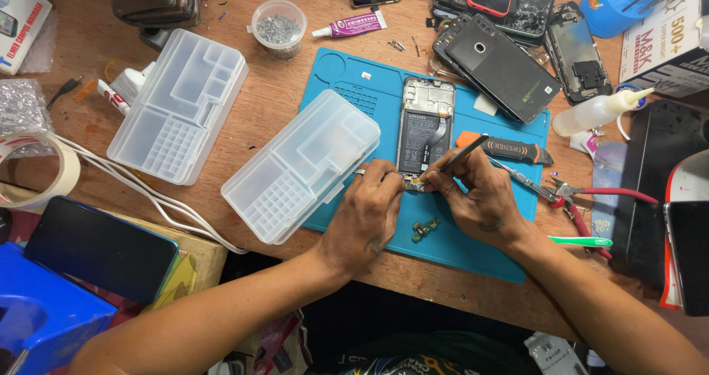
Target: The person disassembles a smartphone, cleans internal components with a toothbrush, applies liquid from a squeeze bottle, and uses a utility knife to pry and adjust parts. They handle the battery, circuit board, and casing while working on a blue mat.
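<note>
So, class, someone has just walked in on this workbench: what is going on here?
A person is working on an opened smartphone lying on a blue repair mat, its back cover off and the battery exposed. The left hand steadies the phone's bottom edge, while the right hand holds metal tweezers with the tips at that same edge. A small green circuit board lies loose on the mat just below the hands. A clear plastic parts organiser overlaps the mat's left side.
</note>
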